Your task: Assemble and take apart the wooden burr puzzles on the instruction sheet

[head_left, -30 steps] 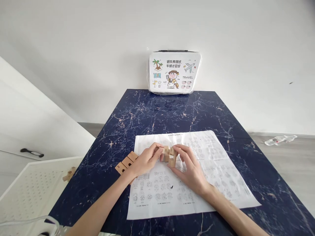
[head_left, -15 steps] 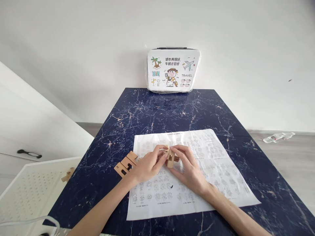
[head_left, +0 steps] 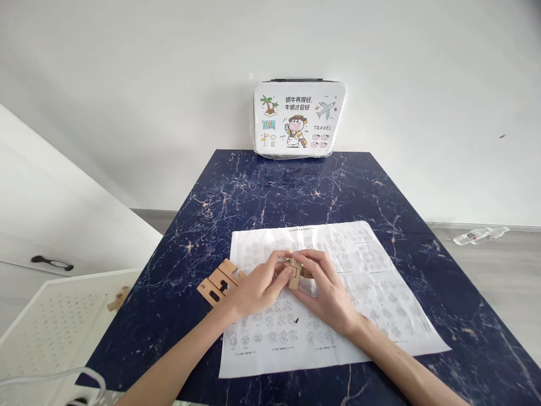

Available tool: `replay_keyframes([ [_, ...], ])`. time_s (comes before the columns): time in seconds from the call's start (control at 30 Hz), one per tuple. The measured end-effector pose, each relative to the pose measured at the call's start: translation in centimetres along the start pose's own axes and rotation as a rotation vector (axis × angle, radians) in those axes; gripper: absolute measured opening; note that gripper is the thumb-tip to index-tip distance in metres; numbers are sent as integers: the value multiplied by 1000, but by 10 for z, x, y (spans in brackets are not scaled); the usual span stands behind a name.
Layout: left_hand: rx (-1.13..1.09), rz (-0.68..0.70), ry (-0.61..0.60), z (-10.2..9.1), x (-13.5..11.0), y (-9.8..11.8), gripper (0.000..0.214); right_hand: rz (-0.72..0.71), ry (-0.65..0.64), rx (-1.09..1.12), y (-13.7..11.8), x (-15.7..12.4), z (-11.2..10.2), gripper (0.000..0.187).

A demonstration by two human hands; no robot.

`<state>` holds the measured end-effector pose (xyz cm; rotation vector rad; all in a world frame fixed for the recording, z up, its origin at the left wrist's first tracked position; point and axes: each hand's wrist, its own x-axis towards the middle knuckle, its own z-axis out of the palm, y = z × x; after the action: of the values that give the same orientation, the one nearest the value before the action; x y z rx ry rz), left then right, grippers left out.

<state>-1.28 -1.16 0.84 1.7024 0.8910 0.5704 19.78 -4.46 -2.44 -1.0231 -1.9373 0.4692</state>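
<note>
Both hands close round a small wooden interlocking puzzle [head_left: 295, 276] made of pale wood bars, held over a printed instruction sheet [head_left: 253, 361]. The thumb and fingers of my left hand [head_left: 264, 282] pinch its left side. My right hand [head_left: 327, 290] grips it from the right, fingertips on top and thumb below. Fingers hide much of the puzzle. Left of my left wrist, flat wooden pieces [head_left: 214, 286] with dark slots lie side by side, one marked "2", partly on the sheet's edge and partly hidden by the forearm.
A white cartoon-printed case [head_left: 300, 121] in plastic wrap stands at the table's far edge against the wall. The dark blue marble-patterned table [head_left: 287, 192] has a white perforated basket [head_left: 54, 316] at its left, with a wooden piece [head_left: 118, 299] by its rim. A clear bottle [head_left: 479, 235] lies on the floor.
The puzzle has turned slightly, and a gap seen in it before is now filled or covered by a wood face. My left fingers have shifted a little; both hands keep hold.
</note>
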Motion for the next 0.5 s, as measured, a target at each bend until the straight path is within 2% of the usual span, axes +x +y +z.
replay_keyframes([
  [0.17,-87,28,-2,0,-1,-3,45,-8,18,3,-1,1,0,56],
  [0.5,36,-44,-31,1,1,4,45,-1,-26,24,4,0,-1,54],
])
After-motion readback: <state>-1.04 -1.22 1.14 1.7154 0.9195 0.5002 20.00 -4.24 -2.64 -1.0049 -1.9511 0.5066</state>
